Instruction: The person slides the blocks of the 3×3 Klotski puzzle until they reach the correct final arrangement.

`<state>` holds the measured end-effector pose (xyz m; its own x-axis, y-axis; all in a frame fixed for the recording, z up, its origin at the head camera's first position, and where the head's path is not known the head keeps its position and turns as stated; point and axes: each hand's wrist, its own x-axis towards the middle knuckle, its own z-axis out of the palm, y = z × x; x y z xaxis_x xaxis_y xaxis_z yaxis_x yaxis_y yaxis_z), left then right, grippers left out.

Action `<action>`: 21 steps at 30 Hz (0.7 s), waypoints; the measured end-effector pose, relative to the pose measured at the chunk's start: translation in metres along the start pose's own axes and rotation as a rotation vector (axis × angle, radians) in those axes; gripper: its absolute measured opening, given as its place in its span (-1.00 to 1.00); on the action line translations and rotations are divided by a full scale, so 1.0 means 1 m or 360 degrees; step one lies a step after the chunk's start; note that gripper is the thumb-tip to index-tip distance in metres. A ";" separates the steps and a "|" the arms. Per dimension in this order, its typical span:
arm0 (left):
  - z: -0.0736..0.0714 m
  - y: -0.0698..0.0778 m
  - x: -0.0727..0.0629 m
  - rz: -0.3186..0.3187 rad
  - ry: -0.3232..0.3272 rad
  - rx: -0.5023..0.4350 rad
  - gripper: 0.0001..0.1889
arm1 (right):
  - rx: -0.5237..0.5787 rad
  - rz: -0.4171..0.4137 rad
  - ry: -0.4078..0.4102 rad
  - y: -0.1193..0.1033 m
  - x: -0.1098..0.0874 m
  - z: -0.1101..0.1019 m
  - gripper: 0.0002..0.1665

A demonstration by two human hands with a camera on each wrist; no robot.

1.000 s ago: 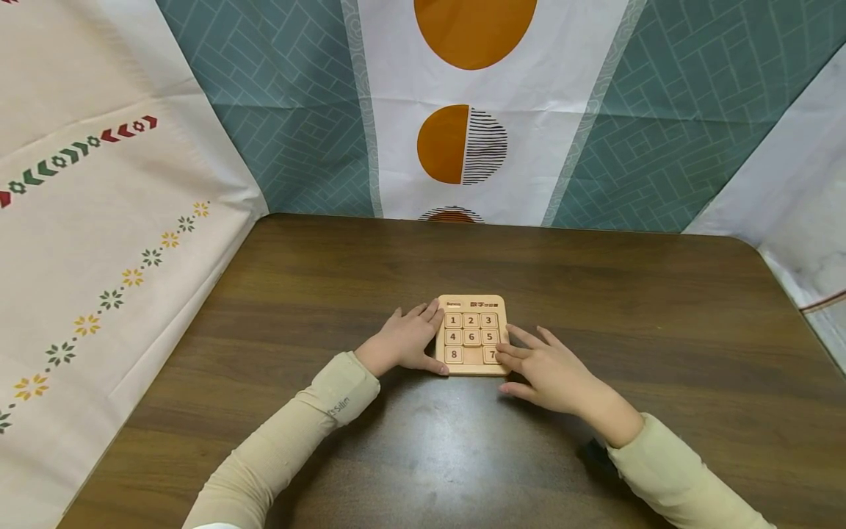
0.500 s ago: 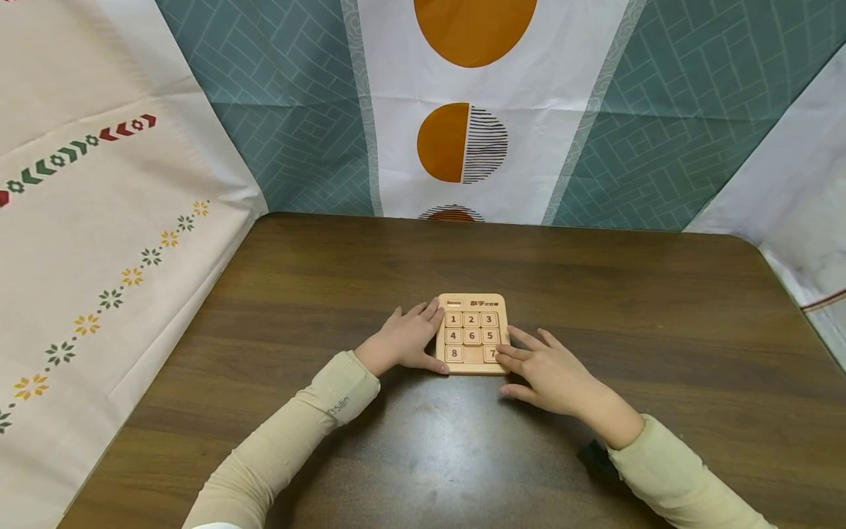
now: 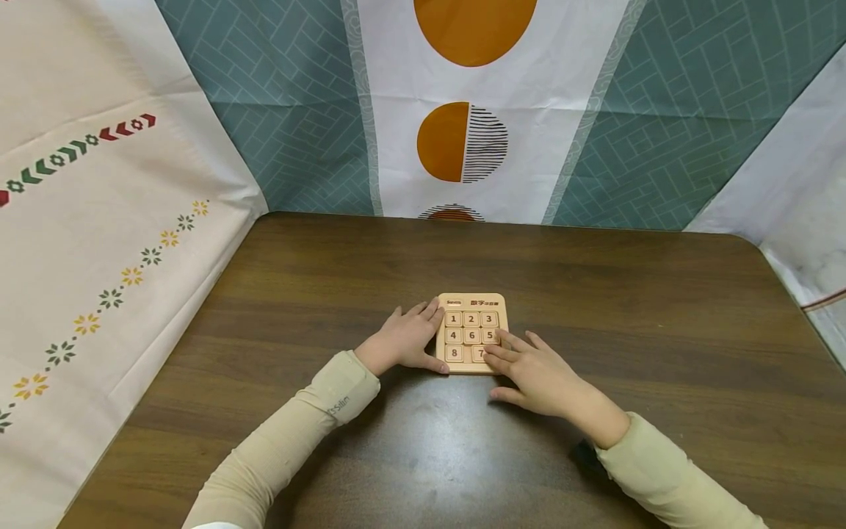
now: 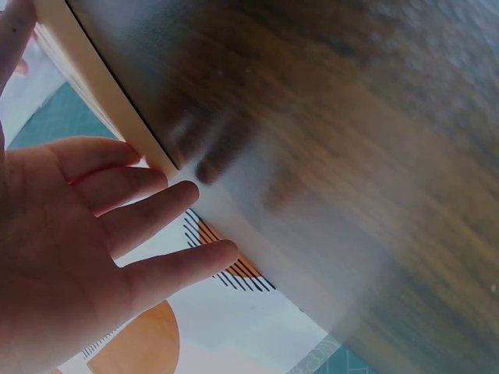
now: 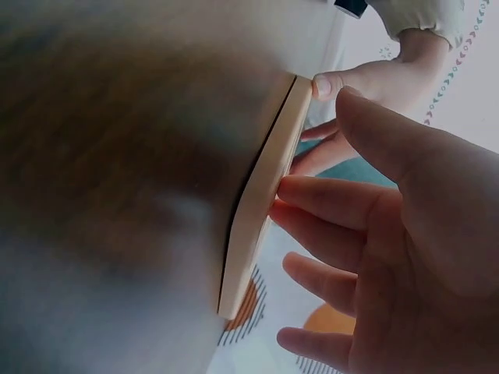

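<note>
A wooden number slide puzzle [image 3: 463, 370] lies flat on the table, its tiles reading 1 2 3, then 4 6 5, with 8 and 7 in the bottom row. My left hand [image 3: 406, 344] rests along the puzzle's left side, thumb at the lower left corner and fingers nearly straight. With extended fingers, my right hand [image 3: 538, 378] touches the tile marked 7 [image 3: 478, 355]; its fingertips partly cover that tile and the space to its right. A narrow gap shows between 8 and 7. Both wrist views show the puzzle edge-on, so the tiles are hidden there.
The brown wooden table [image 3: 357, 264] spreads around the puzzle. Behind it hangs a green and white patterned cloth [image 3: 562, 88], and a white embroidered cloth [image 3: 79, 257] is at the left. Something dark [image 3: 586, 453] sits under the right sleeve.
My right hand has moved a little left, and the 7 tile has slid left with it, from the bottom right corner toward the 8. The left hand has stayed in place.
</note>
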<state>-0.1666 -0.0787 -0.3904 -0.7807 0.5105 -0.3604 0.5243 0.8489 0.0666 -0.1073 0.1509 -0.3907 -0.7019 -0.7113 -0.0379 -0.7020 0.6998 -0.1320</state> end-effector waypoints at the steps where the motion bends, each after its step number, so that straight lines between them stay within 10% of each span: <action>1: 0.000 0.000 0.000 -0.0001 0.0000 -0.0001 0.12 | -0.0003 0.0000 -0.0001 -0.001 0.001 0.000 -0.32; 21: -0.001 0.000 0.000 0.0010 0.0007 -0.0018 0.09 | -0.0075 0.0152 0.0009 0.011 0.008 0.000 -0.25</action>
<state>-0.1664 -0.0785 -0.3898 -0.7787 0.5165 -0.3561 0.5255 0.8471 0.0795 -0.1204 0.1527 -0.3928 -0.7665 -0.6408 -0.0426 -0.6366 0.7669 -0.0814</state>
